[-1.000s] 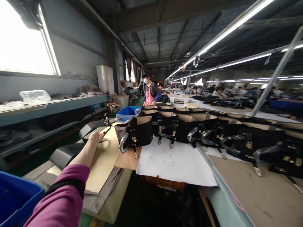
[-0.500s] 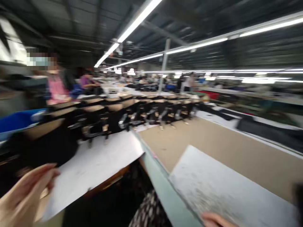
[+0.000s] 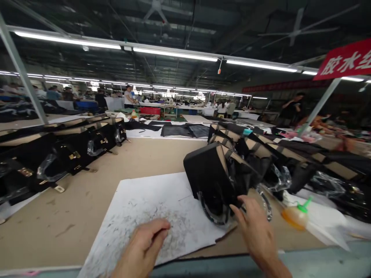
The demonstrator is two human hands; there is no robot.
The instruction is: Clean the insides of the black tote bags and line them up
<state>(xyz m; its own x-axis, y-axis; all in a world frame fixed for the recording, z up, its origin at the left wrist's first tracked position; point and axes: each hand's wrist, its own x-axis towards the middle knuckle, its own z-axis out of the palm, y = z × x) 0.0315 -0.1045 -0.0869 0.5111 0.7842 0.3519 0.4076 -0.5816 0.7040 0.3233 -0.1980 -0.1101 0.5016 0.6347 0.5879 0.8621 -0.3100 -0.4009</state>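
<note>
My left hand rests on a stained white sheet of paper with its fingers curled in loosely; nothing shows in it. My right hand reaches forward with fingers apart, its fingertips touching the nearest black handbag and its plastic-wrapped handle. That bag stands tilted at the front of a row of black handbags running back to the right.
A second row of black bags lines the left of the tan worktable. A small orange bottle with a green cap lies at the right. Dark leather pieces lie farther back. Other workers stand in the distance; a red sign hangs above.
The view has swung from the left bench round to the right over the tan table. My left hand left the far bench and now rests on the paper; my right hand has come into view.
</note>
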